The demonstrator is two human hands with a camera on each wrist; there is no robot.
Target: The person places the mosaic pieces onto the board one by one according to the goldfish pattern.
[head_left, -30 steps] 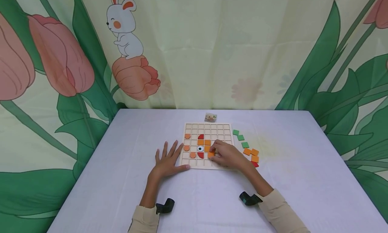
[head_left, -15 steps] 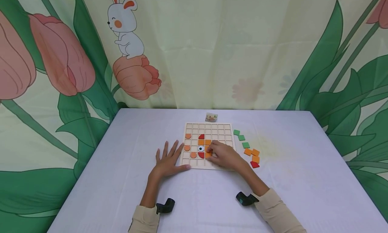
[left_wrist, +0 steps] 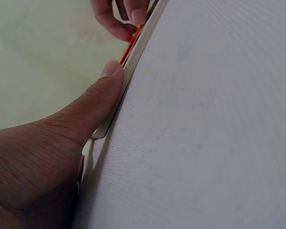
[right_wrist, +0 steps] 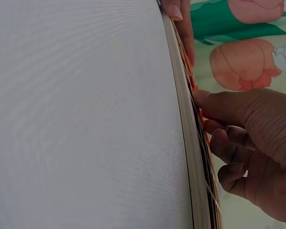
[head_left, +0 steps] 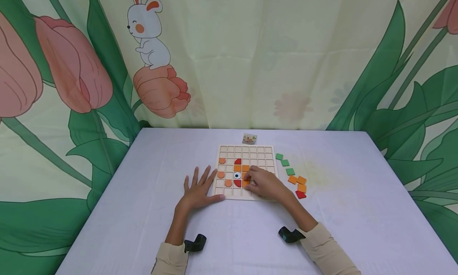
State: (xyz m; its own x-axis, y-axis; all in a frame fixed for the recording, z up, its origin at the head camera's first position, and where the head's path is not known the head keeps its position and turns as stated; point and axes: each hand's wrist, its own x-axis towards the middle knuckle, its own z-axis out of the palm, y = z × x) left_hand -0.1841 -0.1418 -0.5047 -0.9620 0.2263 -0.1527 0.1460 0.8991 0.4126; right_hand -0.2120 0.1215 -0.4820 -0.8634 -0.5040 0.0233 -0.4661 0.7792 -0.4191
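Left hand, left of the grip: fingers straight and spread, grasping nothing, thumb pressing the near left corner of the game board and forefinger at its left edge. On the board, well left of the grip, are three orange discs, two along the outer column and one in the next column, in line with the grip. The near red piece occupies the cell just left of the grip; the eye tile is one row farther from the person, and the far red piece lies beyond that. Between the eye tile and the far red piece is a row of two orange squares. The task tile, an orange tile, is in the grip at the board surface, partly covered by fingers. Right hand: fingers curled, thumb and forefinger pinching that tile. Beyond the grip, past the board's far edge, rests a small patterned item. Right of the grip, off the board, are three green squares, three loose orange squares and, nearest the person, a loose red piece.
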